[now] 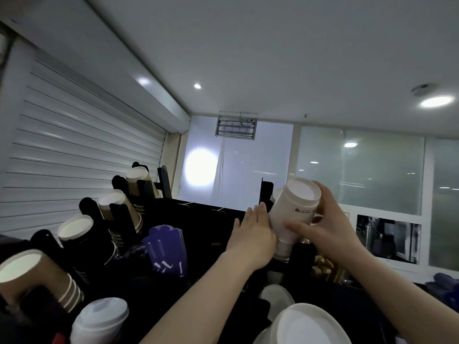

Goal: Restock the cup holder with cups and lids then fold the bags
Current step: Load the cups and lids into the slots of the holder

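Head view tilts upward over a black cup holder (90,207). Along its left side four slots each hold a stack of paper cups set bottom-up: a brown stack (32,276) nearest, a black stack (82,234) next, then two more brown ones climbing away. A capped pile of translucent lids (99,319) sits at the lower left. Purple printed items (166,247) stand in the middle of the holder; whether they are sleeves or bags I cannot tell.

Right of centre, the left hand (253,232) lies flat, fingers straight and together, pressed against the left side of the white cup stack (293,212). That stack is also bottom-up, its long axis near upright and leaning a little right at the top. Its lower rims are already sunk into a dark slot just below the left palm. The right hand (330,227) wraps the stack from the other side, thumb across the front and fingers curled round behind.

The stack sits between the two hands, both touching it. Seating it probably means a push down along its own axis, the right hand driving and the flat left hand guiding. White lids (305,326) wait at the bottom edge, nearer the right arm.
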